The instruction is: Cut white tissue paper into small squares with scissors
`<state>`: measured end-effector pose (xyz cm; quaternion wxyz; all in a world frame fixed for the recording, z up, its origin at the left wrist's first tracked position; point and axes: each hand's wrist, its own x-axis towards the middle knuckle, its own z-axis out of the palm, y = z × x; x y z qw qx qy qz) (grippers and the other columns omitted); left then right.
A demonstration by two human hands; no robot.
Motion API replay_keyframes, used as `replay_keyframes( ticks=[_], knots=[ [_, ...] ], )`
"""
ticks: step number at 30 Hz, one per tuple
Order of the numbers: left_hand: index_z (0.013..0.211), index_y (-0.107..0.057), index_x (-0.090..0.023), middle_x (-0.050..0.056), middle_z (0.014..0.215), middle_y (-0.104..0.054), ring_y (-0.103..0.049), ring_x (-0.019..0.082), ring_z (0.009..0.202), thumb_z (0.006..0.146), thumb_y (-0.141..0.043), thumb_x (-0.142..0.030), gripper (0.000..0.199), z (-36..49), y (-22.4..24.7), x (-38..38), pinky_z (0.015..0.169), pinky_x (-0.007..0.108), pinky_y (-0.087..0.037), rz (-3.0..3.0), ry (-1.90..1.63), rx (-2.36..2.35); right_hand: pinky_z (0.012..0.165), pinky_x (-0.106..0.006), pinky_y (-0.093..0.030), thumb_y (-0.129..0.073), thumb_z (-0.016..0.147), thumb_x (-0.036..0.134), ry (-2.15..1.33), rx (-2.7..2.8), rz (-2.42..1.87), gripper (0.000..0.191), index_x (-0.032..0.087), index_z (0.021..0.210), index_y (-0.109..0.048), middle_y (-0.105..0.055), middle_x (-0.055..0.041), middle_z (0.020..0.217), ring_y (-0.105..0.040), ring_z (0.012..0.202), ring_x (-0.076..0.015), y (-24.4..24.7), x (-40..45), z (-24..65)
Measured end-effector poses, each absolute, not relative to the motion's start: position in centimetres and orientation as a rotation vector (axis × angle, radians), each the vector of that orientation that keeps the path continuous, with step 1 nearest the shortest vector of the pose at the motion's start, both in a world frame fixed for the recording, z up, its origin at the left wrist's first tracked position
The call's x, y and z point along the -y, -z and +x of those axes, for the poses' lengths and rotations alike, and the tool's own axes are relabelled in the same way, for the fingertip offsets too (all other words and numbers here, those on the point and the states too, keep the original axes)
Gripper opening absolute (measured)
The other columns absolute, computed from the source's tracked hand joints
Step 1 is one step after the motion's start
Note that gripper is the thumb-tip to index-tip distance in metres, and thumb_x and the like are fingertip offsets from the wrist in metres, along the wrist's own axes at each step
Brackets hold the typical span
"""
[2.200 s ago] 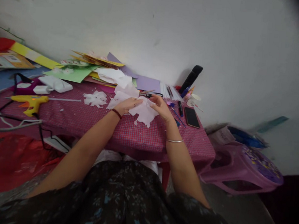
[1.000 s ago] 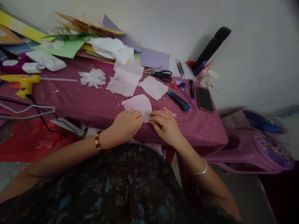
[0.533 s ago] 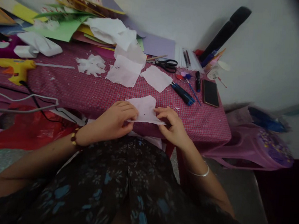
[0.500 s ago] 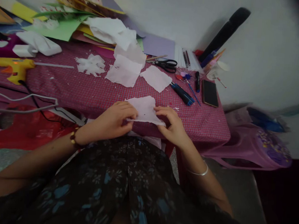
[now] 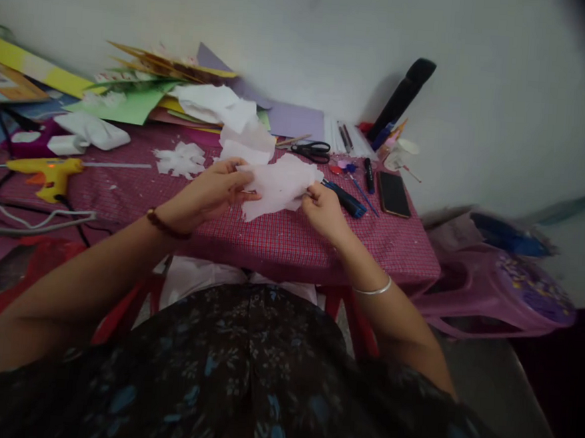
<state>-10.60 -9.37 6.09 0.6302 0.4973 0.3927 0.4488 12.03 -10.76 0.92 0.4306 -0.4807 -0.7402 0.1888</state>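
Between my hands is a thin, pale pinkish-white piece of paper [image 5: 281, 183] with ragged edges, raised above the table's near part. My left hand [image 5: 219, 190] has its left edge between thumb and fingers. On the right edge, my right hand [image 5: 326, 211] pinches the paper with curled fingers. Behind it lie more pale paper pieces [image 5: 248, 142], partly covered by the held one. A blue-and-black cutter [image 5: 348, 201] rests just beyond my right hand. To the left of the papers sits a heap of white paper scraps [image 5: 180, 160].
A yellow glue gun [image 5: 50, 174] with a glue stick lies at the left, its cable trailing. Black-handled scissors [image 5: 312, 151], a marker [image 5: 369, 176] and a phone [image 5: 394, 194] are on the checked tablecloth [image 5: 291, 239]. Coloured papers [image 5: 130, 104] pile against the wall. A pink stool [image 5: 488, 293] stands right.
Both hands have lifted the paper from the table's front edge and moved it forward, over the other pieces. The camera view has tipped upward.
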Motion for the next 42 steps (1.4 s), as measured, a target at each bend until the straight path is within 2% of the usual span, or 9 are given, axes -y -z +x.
replay_keyframes(
  ticks=[5, 10, 17, 25, 27, 29, 32, 36, 42],
  knots=[
    [0.081, -0.053, -0.018, -0.001, 0.076, -0.057, -0.055, 0.011, 0.073, 0.085, -0.058, -0.02, 0.007, -11.4, -6.8, 9.8, 0.079, 0.028, -0.05, 1.785, -1.158, -0.921, 0.085, -0.041, -0.051, -0.043, 0.082, 0.013, -0.359, 1.887, -1.104, 0.026, 0.025, 0.087, -0.066, -0.069, -0.002, 0.087, -0.065, 0.087, -0.0217, -2.4, 10.6, 13.6],
    [0.094, -0.057, -0.018, 0.006, 0.095, -0.065, -0.059, 0.016, 0.087, 0.092, -0.048, -0.024, 0.011, -13.0, -3.4, 14.1, 0.081, 0.031, -0.047, 2.389, -0.892, -0.811, 0.103, -0.05, -0.046, -0.044, 0.081, 0.009, -0.279, 2.227, -1.032, 0.034, 0.028, 0.097, -0.067, -0.073, -0.0025, 0.099, -0.066, 0.102, -0.0239, -1.5, 14.7, 15.2],
    [0.095, -0.054, -0.019, 0.009, 0.107, -0.067, -0.062, 0.018, 0.099, 0.091, -0.045, -0.017, 0.01, -13.7, 0.5, 17.3, 0.087, 0.032, -0.048, 2.348, -0.749, -0.841, 0.119, -0.06, -0.03, -0.058, 0.081, 0.016, -0.395, 2.369, -1.146, 0.064, 0.032, 0.142, -0.046, -0.061, -0.0082, 0.139, -0.053, 0.133, -0.0294, -0.3, 19.9, 15.4],
    [0.09, -0.059, -0.018, 0.003, 0.092, -0.066, -0.059, 0.015, 0.083, 0.091, -0.053, -0.031, 0.014, -13.1, 0.1, 16.4, 0.075, 0.027, -0.046, 1.932, -0.865, -0.97, 0.12, -0.062, -0.024, -0.081, 0.072, 0.037, -0.46, 2.536, -1.133, 0.098, 0.026, 0.154, -0.028, -0.045, -0.0131, 0.153, -0.04, 0.143, -0.0352, -1.1, 19.7, 13.0],
    [0.087, -0.059, -0.017, 0.002, 0.084, -0.063, -0.056, 0.014, 0.075, 0.087, -0.055, -0.032, 0.015, -12.9, -0.4, 16.1, 0.069, 0.026, -0.044, 1.84, -0.857, -0.994, 0.119, -0.062, -0.023, -0.078, 0.075, 0.035, -0.421, 2.492, -1.183, 0.086, 0.024, 0.149, -0.036, -0.05, -0.0138, 0.149, -0.043, 0.14, -0.0345, -0.7, 19.4, 12.4],
    [0.083, -0.057, -0.017, 0.0, 0.075, -0.059, -0.052, 0.013, 0.067, 0.084, -0.055, -0.032, 0.015, -12.7, -1.1, 15.8, 0.062, 0.025, -0.04, 1.776, -0.807, -1.04, 0.117, -0.059, -0.027, -0.071, 0.082, 0.032, -0.39, 2.35, -1.241, 0.057, 0.024, 0.135, -0.052, -0.062, -0.0122, 0.135, -0.053, 0.129, -0.0322, -0.2, 18.9, 12.1],
    [0.079, -0.055, -0.018, -0.003, 0.063, -0.05, -0.045, 0.011, 0.056, 0.08, -0.055, -0.031, 0.013, -12.5, -2.2, 15.0, 0.053, 0.024, -0.033, 1.766, -0.747, -1.133, 0.093, -0.045, -0.047, -0.058, 0.088, 0.029, -0.485, 2.111, -1.302, 0.011, 0.023, 0.096, -0.064, -0.07, -0.0055, 0.092, -0.064, 0.091, -0.0243, 0.5, 17.8, 11.8],
    [0.071, -0.059, -0.017, -0.002, 0.057, -0.05, -0.044, 0.012, 0.053, 0.078, -0.055, -0.029, 0.015, -12.5, -3.2, 13.3, 0.051, 0.025, -0.029, 1.909, -0.644, -1.227, 0.059, -0.029, -0.037, -0.053, 0.087, 0.031, -0.662, 1.868, -1.41, 0.012, 0.022, 0.08, -0.057, -0.053, 0.0018, 0.066, -0.049, 0.061, -0.0153, 1.0, 16.5, 11.7],
    [0.056, -0.055, -0.019, 0.0, 0.051, -0.051, -0.043, 0.012, 0.049, 0.079, -0.053, -0.032, 0.028, -13.0, -2.7, 10.8, 0.051, 0.027, -0.027, 1.987, -0.426, -1.275, 0.058, -0.028, -0.033, -0.051, 0.089, 0.034, -0.701, 1.779, -1.493, 0.017, 0.022, 0.079, -0.056, -0.056, 0.0011, 0.065, -0.05, 0.06, -0.0147, 1.4, 14.7, 11.6]
  ],
)
